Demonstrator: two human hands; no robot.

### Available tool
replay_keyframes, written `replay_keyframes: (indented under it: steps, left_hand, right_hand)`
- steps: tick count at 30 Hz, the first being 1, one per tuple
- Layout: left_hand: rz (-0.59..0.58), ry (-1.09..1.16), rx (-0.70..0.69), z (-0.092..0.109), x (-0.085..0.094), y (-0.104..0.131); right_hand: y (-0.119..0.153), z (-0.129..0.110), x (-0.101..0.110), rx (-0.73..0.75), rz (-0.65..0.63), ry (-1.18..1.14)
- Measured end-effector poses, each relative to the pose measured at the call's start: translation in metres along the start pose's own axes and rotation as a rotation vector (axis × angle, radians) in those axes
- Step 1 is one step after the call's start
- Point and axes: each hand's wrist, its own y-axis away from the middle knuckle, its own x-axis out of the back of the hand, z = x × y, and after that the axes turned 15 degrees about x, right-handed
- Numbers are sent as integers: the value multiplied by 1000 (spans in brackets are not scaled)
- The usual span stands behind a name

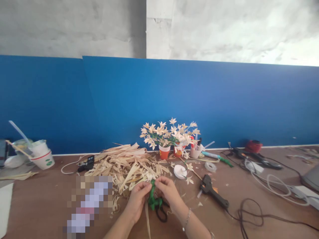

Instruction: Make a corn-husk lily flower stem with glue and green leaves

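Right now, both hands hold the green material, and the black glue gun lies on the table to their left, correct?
Not quite: the left hand and right hand hold the green material, but the head view shows the black glue gun on the table to their right.

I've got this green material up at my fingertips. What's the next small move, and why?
I'd probably ease the left hand and right hand slightly apart to spread the green material, because the fingertips of both are close together at its upper end, while its lower part looks bunched.
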Motion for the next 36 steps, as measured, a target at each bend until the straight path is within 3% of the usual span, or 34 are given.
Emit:
replay_keyframes:
  steps: [6,11,18,22,26,32,36]
  left_hand:
    - [20,-7,-48,3,-1,0]
    - [57,5,-65,7,-2,1]
    - [-8,-28,-49,6,-3,2]
    - [36,-92,-68,1,2,-2]
    - [100,-138,-109,0,5,-5]
    - [132,-144,-118,3,4,-3]
    - [123,-152,-128,2,3,-2]
  right_hand:
    - [1,-3,2,-20,51,103]
    - [4,-5,2,261,150,531]
    - [15,-9,1,603,-176,995]
    - [16,-9,2,633,-252,1024]
    - [14,-6,-1,539,-208,808]
    - [6,6,-3,46,-68,243]
    - [3,7,1,-116,-104,228]
